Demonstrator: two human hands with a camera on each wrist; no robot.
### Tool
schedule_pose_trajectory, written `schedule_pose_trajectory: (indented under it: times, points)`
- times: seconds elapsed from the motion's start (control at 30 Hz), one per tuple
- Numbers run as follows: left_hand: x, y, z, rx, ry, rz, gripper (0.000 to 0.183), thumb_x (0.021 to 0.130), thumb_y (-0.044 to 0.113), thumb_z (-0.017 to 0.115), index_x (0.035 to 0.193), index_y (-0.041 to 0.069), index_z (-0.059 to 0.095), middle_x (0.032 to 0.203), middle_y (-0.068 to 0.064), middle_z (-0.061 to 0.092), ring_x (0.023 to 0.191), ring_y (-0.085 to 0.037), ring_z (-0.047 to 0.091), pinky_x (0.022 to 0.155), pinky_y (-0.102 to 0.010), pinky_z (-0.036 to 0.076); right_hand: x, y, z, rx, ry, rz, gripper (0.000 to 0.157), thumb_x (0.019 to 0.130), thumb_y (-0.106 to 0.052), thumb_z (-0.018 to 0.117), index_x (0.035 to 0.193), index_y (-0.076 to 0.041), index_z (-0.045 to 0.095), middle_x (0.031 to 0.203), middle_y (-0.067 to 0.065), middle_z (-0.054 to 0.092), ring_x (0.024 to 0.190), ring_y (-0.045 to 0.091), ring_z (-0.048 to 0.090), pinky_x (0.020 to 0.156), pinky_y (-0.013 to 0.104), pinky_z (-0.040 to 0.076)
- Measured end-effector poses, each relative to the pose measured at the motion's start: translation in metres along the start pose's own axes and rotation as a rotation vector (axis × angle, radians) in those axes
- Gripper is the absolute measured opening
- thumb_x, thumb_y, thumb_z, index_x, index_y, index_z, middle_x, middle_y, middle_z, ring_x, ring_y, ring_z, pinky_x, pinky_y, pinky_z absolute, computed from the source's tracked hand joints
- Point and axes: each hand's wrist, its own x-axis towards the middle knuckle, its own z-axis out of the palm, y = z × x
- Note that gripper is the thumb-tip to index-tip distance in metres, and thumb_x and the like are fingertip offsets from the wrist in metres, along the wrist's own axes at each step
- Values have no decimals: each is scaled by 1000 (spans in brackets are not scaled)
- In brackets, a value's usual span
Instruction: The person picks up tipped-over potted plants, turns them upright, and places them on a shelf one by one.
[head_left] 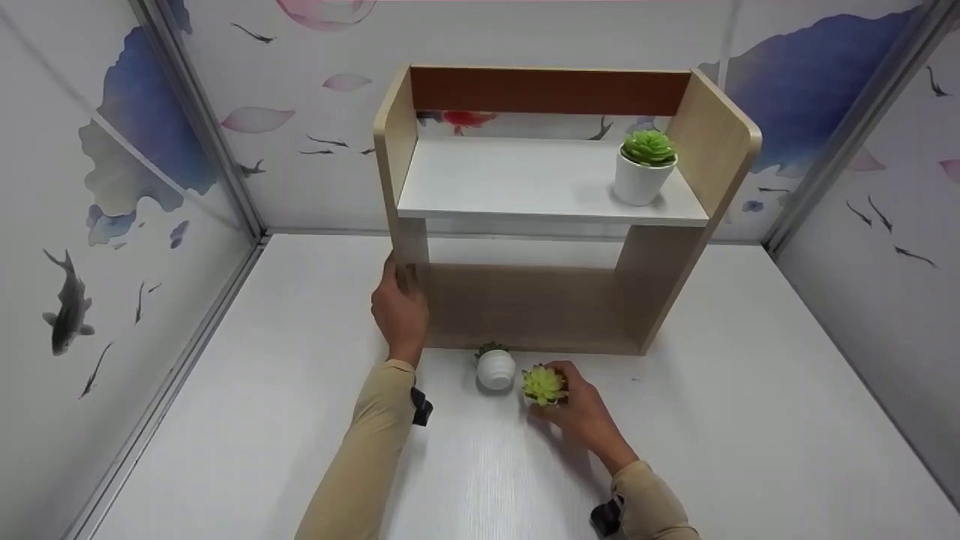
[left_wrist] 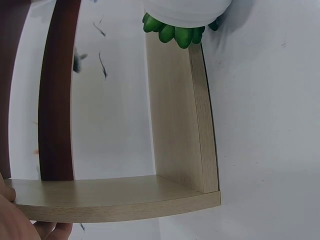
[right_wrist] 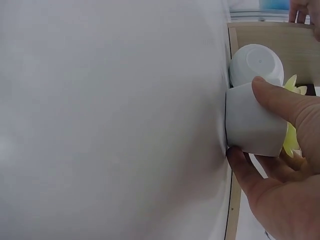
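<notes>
A small wooden shelf stands on the white table. My left hand grips its left side panel, thumb on one face and fingers on the other. In front of the shelf, my right hand holds a potted succulent with yellow-green leaves. In the right wrist view, thumb and fingers stand on either side of its white pot, whose base is at the tabletop. Just left of it, a second white pot lies tipped over, its dark green plant pointing toward the shelf.
Another potted succulent stands upright at the right end of the upper white board. Wall panels with painted fish and petals enclose the table at the back and on both sides, with metal framing at the corners.
</notes>
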Motion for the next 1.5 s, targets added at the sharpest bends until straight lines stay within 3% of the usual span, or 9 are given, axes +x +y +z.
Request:
schedule_pose_trajectory:
  times: [0.27, 0.6, 0.87, 1.23, 1.5]
  points:
    - [0, -1, 1, 3, -5, -9, 38, 107, 13, 54, 145, 6, 56, 137, -15, 66, 127, -27, 63, 103, -45, 51, -2, -6, -7, 11, 18, -1, 61, 82, -10, 87, 134, -9, 54, 126, 10, 64, 116, 25, 61, 103, 49, 51]
    - [0, -1, 1, 1, -11, -17, 39, 108, 14, 54, 146, 7, 55, 138, -14, 65, 128, -27, 63, 104, -46, 50, -7, -48, -31, 50, 97, -60, 64, 82, -11, 87, 138, -5, 55, 130, 9, 63, 124, 28, 61, 106, 46, 50]
    - [1, -1, 0, 1, -8, -12, 39, 107, 12, 56, 145, 5, 55, 137, -15, 66, 127, -28, 64, 102, -46, 51, -17, -86, -47, 82, 118, -161, 64, 84, -9, 85, 139, -6, 53, 132, 9, 59, 125, 25, 60, 108, 43, 48]
    - [1, -1, 0, 0, -13, -13, 39, 107, 12, 55, 146, 6, 55, 137, -15, 66, 127, -28, 63, 104, -45, 51, -30, -135, -75, 6, 163, -314, 65, 83, -9, 86, 139, -7, 53, 132, 4, 59, 122, 18, 61, 102, 35, 52]
    - [0, -1, 0, 8, -6, -11, 40, 106, 11, 56, 146, 6, 55, 137, -16, 66, 126, -28, 64, 102, -46, 51, -33, -176, -98, 58, 190, -422, 68, 84, -2, 84, 142, -5, 49, 136, 3, 57, 126, 17, 59, 104, 21, 47]
